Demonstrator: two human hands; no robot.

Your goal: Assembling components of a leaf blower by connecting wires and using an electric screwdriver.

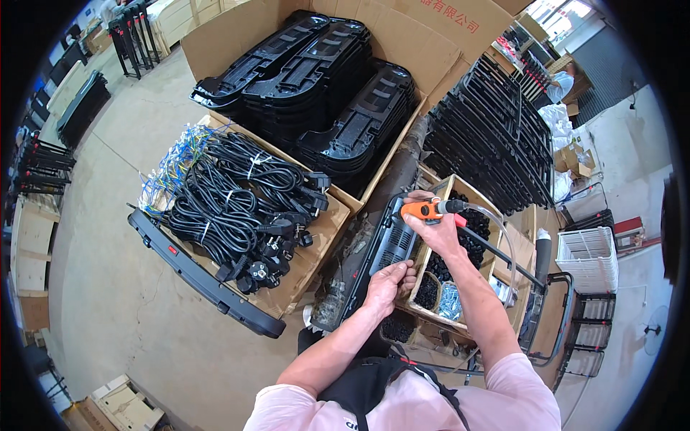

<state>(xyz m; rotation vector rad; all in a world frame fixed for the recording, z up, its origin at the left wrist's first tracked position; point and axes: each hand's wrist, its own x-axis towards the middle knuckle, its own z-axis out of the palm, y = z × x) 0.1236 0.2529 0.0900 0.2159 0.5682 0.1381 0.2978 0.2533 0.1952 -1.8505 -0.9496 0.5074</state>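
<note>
My right hand (440, 233) grips an orange power screwdriver (422, 210), which has a clear hose (496, 218) at its back end. The tool's front end is over the far part of a long black plastic housing (379, 248) with a grey slotted section; its tip is hidden. My left hand (390, 284) is closed, thumb against curled fingers, at the near right edge of the housing. What those fingers hold, if anything, cannot be made out. Right of the housing stands a wooden tray (494, 253) of small black parts and silvery screws (451, 302).
Bundled black power cables (223, 194) lie on cardboard at left, beside a long dark curved part (205, 276). Behind is a large carton (438, 54) with stacked black covers (359, 122). Black metal frames (492, 136) lean at far right, near a white basket (588, 255).
</note>
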